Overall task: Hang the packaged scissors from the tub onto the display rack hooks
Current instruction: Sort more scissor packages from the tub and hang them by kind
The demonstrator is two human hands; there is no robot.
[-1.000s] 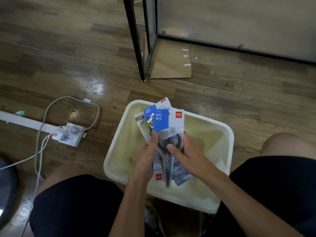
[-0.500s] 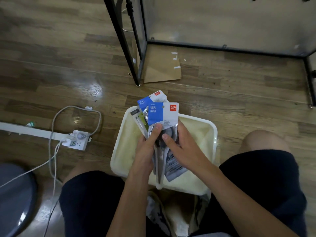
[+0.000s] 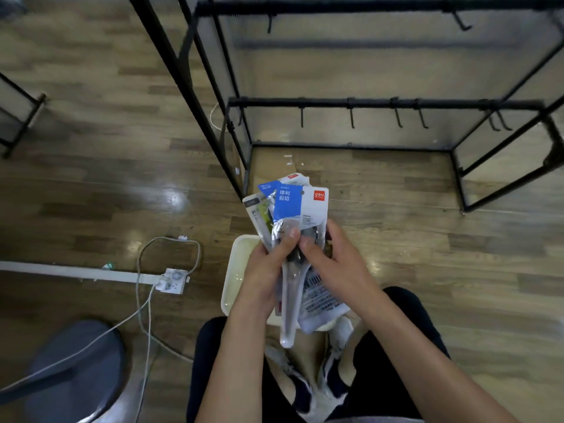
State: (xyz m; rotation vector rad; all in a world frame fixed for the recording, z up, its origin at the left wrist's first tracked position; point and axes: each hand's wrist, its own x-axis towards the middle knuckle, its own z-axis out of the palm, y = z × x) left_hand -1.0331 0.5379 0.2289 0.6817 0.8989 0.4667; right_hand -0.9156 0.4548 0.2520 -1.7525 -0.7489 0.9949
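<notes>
A fanned bundle of packaged scissors (image 3: pixel 300 209), with blue and white header cards, is held upright above the cream tub (image 3: pixel 235 270). My left hand (image 3: pixel 265 270) grips the bundle from the left, thumb across the front pack. My right hand (image 3: pixel 332 264) holds it from the right, thumb pressing the front pack. The tub is mostly hidden under my hands and the packs. The black display rack (image 3: pixel 381 103) stands ahead, its lower bar carrying several bare hooks (image 3: pixel 396 117); an upper bar shows more hooks (image 3: pixel 462 22).
A white power strip (image 3: pixel 171 280) with cables lies on the wooden floor to the left. A grey round seat (image 3: pixel 73 370) sits at lower left. My knees and shoes are below the tub. Another black frame (image 3: pixel 18 117) stands at far left.
The view has tilted up, bringing the rack's bars and hooks into sight. Both hands have lifted the bundle higher above the tub, still holding it the same way.
</notes>
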